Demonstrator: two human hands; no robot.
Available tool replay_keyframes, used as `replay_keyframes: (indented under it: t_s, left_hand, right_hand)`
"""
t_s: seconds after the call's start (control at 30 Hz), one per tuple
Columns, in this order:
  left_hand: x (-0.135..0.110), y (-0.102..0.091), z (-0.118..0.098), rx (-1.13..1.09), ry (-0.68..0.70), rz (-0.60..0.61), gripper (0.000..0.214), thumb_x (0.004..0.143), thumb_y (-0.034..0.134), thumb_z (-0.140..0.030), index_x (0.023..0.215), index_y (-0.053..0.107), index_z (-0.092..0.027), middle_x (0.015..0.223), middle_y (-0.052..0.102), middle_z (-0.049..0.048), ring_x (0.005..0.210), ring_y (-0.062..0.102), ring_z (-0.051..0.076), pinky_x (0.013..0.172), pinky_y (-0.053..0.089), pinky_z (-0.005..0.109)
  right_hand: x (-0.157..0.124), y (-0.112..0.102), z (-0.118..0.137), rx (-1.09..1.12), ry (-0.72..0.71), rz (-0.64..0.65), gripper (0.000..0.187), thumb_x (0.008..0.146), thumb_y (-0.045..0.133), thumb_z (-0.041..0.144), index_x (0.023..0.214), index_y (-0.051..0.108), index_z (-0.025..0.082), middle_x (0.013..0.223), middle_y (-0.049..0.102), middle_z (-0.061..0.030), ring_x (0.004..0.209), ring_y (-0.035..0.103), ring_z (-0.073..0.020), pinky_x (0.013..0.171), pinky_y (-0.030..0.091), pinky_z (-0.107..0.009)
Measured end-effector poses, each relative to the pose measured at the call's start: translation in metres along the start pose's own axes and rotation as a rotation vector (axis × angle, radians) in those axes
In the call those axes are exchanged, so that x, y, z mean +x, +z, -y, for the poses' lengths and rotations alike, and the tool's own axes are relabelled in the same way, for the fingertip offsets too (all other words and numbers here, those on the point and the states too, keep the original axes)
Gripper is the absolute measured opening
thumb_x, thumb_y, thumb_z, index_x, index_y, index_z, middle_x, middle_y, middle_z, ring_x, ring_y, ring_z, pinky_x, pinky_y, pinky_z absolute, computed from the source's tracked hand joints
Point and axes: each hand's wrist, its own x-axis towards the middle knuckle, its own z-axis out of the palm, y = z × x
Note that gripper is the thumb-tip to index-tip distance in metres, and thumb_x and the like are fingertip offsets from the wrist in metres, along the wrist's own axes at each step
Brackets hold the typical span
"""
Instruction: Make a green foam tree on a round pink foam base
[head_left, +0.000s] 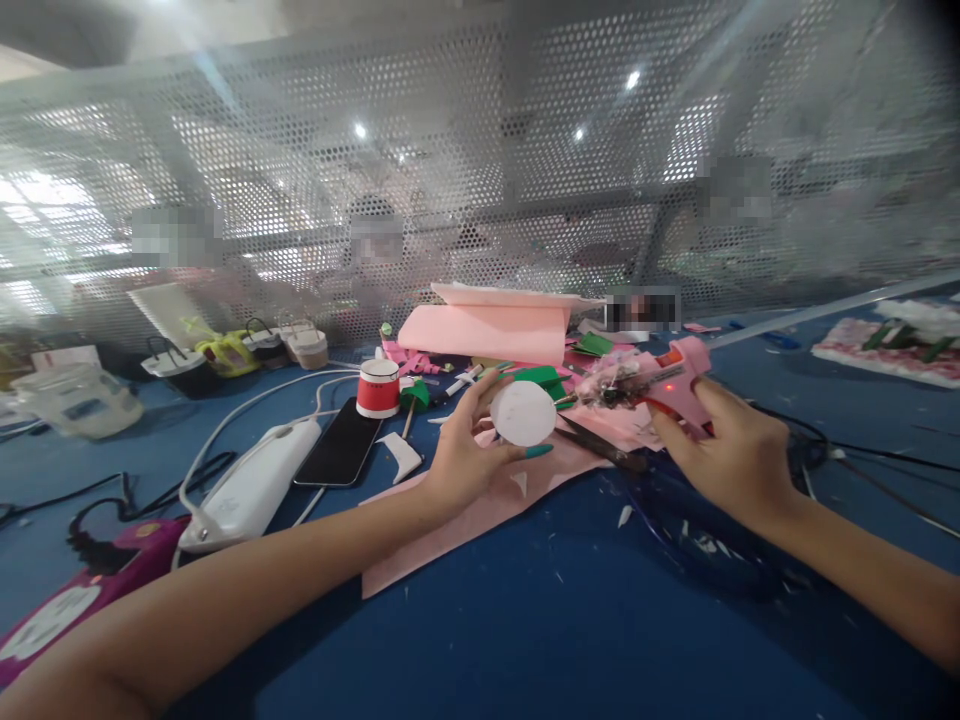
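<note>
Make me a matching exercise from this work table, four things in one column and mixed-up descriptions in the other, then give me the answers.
Things
1. White disc
2. Glue gun
3. Phone
4. Small cup

Descriptions
A. Black, lying on the blue table
B. Pink, gripped in the right hand
C. Red and white, standing
D. Held in the left hand's fingers

Pairs: 1-D, 2-B, 3-A, 4-C

The glue gun is pink, the disc white, the phone black, the tabletop a deep blue.
</note>
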Motion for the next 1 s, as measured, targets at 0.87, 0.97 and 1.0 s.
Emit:
replay_keyframes:
  t_s: [0.87,0.97,1.0]
  left_hand:
    - [0.0004,-0.0002,0.0000,-0.001,-0.039,-0.034,0.083,0.059,0.081,-0.023,0.131,0.040,-0.028,0.140,0.048,0.0104,0.127,0.046,0.029,0.097,0.044,0.044]
    - [0.0006,0.0007,-0.0022,-0.008,-0.052,-0.052,0.084,0.057,0.081,-0.023,0.130,0.041,-0.028,0.139,0.049,0.0107,0.124,0.048,0.029,0.096,0.044,0.045]
    - [0.0007,0.0009,-0.0027,-0.010,-0.056,-0.055,0.084,0.057,0.081,-0.022,0.130,0.041,-0.028,0.139,0.049,0.0109,0.123,0.049,0.029,0.096,0.044,0.045]
  right_hand:
    - [0.0025,-0.0001,-0.0011,-0.002,-0.119,-0.053,0.024,0.076,0.062,0.027,0.065,0.042,0.019,0.053,0.046,0.0032,0.045,0.045,-0.0105,0.045,0.030,-0.023]
    - [0.0018,0.0000,-0.0011,0.005,-0.127,-0.054,0.022,0.076,0.063,0.025,0.066,0.044,0.019,0.054,0.048,0.0030,0.045,0.045,-0.0098,0.045,0.030,-0.023]
    - [0.0016,0.0000,-0.0010,0.006,-0.130,-0.054,0.022,0.076,0.063,0.025,0.066,0.044,0.019,0.055,0.048,0.0029,0.045,0.044,-0.0096,0.045,0.029,-0.023]
